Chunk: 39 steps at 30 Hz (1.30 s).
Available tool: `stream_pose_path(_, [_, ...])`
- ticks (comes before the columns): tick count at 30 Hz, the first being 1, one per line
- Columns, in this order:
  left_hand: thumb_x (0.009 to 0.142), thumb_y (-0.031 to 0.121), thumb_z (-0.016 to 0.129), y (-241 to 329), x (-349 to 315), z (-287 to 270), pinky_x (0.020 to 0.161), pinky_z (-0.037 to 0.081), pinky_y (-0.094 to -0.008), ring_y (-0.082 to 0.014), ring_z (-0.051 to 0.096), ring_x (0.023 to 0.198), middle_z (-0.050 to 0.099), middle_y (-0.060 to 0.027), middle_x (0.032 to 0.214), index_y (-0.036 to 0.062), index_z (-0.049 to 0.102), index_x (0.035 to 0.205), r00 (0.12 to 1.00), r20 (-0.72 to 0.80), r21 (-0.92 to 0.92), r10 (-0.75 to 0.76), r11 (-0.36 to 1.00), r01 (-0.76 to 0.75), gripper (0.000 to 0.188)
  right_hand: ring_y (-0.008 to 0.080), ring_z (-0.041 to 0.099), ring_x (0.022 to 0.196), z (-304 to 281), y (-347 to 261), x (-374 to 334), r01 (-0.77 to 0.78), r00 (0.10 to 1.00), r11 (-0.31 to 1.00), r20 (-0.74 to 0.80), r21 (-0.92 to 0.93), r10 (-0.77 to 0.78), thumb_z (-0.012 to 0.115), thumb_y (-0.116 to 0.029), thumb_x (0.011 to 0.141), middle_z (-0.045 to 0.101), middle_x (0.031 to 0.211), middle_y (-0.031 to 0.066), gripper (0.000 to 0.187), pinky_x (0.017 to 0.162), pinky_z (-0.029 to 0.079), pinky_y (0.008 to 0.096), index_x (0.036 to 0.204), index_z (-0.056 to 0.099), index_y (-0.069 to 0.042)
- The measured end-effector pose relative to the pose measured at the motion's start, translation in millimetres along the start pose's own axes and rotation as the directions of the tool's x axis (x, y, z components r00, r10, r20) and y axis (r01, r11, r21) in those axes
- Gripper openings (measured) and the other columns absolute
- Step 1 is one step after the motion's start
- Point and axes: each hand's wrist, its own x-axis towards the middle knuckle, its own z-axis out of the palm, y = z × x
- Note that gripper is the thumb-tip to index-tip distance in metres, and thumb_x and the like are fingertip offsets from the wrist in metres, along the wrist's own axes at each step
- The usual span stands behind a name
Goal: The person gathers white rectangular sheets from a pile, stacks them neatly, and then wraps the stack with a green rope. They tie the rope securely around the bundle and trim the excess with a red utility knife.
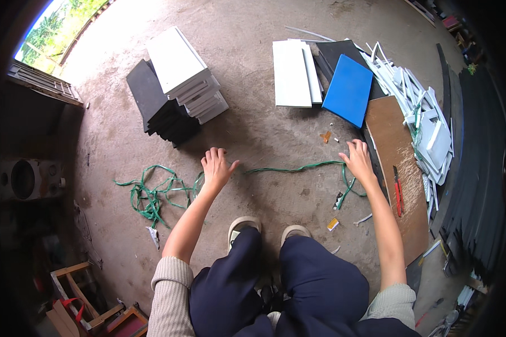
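Observation:
A length of green plastic twine [298, 168] runs across the concrete floor between my two hands. My left hand [215, 170] hovers over it on the left with fingers spread and nothing seen in them. Beside that wrist, the twine continues into a loose tangle [149, 202]. My right hand [358, 158] is at the other end, thumb and fingers apart, its thumb close to the twine; whether it touches is unclear. Ahead of my left hand stand a stack of white boards [177, 59] and a leaning stack of black boards [147, 92].
White panels [291, 73] and a blue board [348, 90] lie ahead to the right. Red-handled pliers [398, 191] rest on a brown board [389, 132]. Beyond is a heap of white offcuts [433, 132]. A small yellow box [333, 224] lies near my right foot. Wooden frames [73, 275] stand lower left.

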Motion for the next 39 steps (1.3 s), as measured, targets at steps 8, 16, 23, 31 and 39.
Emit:
stream_pose_path(8, [0.081,0.025,0.057,30,91,46,0.090,0.032,-0.0372,-0.0301,0.039,0.105,0.044,-0.0143,0.108,0.0024,0.044,0.111,0.991,0.100,-0.485,0.085,0.874,-0.027,0.039,0.0368,0.011,0.129,39,-43,218,-0.203,0.979,0.812,0.107,0.547,0.173,0.057,-0.063,0.067,0.014,0.135,0.0308,0.107,0.103,0.023,0.0425,0.133,0.011,0.007])
stream_pose_path(16, [0.082,0.021,0.054,39,119,93,0.091,0.032,-0.0348,-0.0262,0.040,0.107,0.044,-0.0124,0.109,0.0034,0.046,0.111,0.992,0.102,-0.717,-0.069,0.686,0.122,0.035,0.0455,-0.001,0.128,82,-46,302,-0.594,0.804,0.687,0.337,0.419,0.489,0.069,-0.066,0.049,0.001,0.135,0.0344,0.136,0.103,0.007,0.0526,0.132,-0.018,-0.002])
stream_pose_path(23, [0.082,0.023,0.054,64,168,98,0.101,0.024,-0.0380,-0.0301,0.028,0.121,0.035,-0.0160,0.128,0.0018,0.035,0.125,0.997,0.079,-0.783,0.005,0.619,0.059,0.051,0.0435,0.012,0.126,70,-47,313,-0.651,0.755,0.693,0.353,0.309,0.552,0.077,-0.057,0.042,0.017,0.130,0.0371,0.132,0.097,0.027,0.0496,0.130,0.006,0.010])
stream_pose_path(31, [0.081,0.031,0.055,70,180,110,0.100,0.025,-0.0397,-0.0305,0.028,0.121,0.036,-0.0144,0.129,0.0036,0.036,0.126,0.968,0.238,-0.755,0.077,0.641,0.135,0.056,0.0378,0.052,0.101,31,-99,290,-0.374,0.926,0.838,0.105,0.398,0.363,0.073,-0.043,0.056,0.042,0.118,0.0303,0.106,0.087,0.043,0.0416,0.124,0.016,0.016])
stream_pose_path(39, [0.088,0.030,0.047,60,183,109,0.101,0.025,-0.0360,-0.0260,0.026,0.126,0.029,-0.0178,0.134,0.0040,0.030,0.129,0.936,0.345,-0.912,0.069,0.259,0.317,0.052,0.0416,0.055,0.092,16,-156,277,-0.206,0.977,0.948,-0.011,0.244,0.215,0.062,-0.022,0.069,0.045,0.110,0.0278,0.072,0.077,0.048,0.0460,0.120,0.021,0.007])
